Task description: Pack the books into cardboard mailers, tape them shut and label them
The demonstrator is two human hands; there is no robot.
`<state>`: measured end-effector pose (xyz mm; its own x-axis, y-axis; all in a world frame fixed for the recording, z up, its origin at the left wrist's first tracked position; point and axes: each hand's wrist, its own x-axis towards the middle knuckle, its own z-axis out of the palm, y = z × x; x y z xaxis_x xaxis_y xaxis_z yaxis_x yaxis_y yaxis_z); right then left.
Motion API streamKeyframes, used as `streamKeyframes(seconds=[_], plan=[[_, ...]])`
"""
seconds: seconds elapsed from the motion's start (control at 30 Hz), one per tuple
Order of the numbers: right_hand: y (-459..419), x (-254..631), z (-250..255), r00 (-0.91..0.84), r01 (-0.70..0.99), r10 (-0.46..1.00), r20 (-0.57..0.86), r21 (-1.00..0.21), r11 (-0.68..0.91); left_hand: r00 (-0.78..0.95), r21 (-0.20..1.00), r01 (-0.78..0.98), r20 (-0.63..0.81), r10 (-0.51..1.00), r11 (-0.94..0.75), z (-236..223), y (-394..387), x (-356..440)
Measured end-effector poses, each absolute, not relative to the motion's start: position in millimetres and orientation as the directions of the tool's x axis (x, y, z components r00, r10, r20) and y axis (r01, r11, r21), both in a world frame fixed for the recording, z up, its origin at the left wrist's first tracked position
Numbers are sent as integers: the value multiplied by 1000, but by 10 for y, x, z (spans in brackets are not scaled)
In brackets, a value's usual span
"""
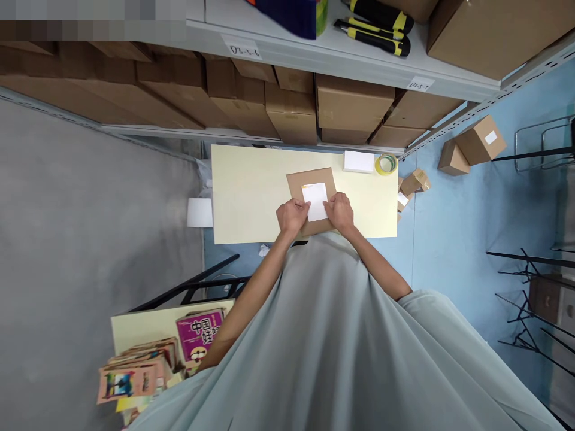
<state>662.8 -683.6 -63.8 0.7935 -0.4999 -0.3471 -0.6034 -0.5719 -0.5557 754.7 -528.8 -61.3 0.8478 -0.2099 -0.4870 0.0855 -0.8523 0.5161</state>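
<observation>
A brown cardboard package lies at the front edge of the pale yellow table, a white label on its upper face. My left hand grips the package's left side, fingers curled, with the thumb at the label's left edge. On the opposite side, my right hand is closed at the package's right edge, its thumb touching the label's right edge. The curled fingertips of both hands are hidden.
At the table's back right are a white box and a yellow tape roll. A shelf of cardboard boxes overhangs the far side, with utility knives above. Books fill a side table at left; more boxes stand on the right floor.
</observation>
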Motion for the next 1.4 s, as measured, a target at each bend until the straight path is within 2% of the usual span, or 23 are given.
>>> streamKeyframes(seconds=[0.37, 0.6, 0.77, 1.1, 1.23, 1.4], plan=[[-6854, 6602, -745, 782, -620, -503, -370, -549, -560, 842, 549, 125, -499, -205, -826, -604, -5237, 7545], [-6833, 6646, -768, 828, -561, -463, -316, -486, -670, 847, 568, 134, -491, -204, -812, -642, -5174, 7554], [-6809, 6795, -715, 857, -515, -424, -293, -442, -735, 846, 510, 79, -489, -214, -857, -614, -5202, 7592], [-6979, 7220, -557, 774, -618, -477, -415, -334, -712, 784, 342, 124, -609, -119, -931, -586, -5343, 7981], [-7029, 7315, -602, 763, -638, -496, -415, -359, -682, 764, 316, 150, -639, -93, -937, -623, -5365, 8093], [-7127, 7248, -669, 769, -637, -473, -431, -447, -629, 758, 363, 129, -636, -144, -923, -651, -5310, 8056]])
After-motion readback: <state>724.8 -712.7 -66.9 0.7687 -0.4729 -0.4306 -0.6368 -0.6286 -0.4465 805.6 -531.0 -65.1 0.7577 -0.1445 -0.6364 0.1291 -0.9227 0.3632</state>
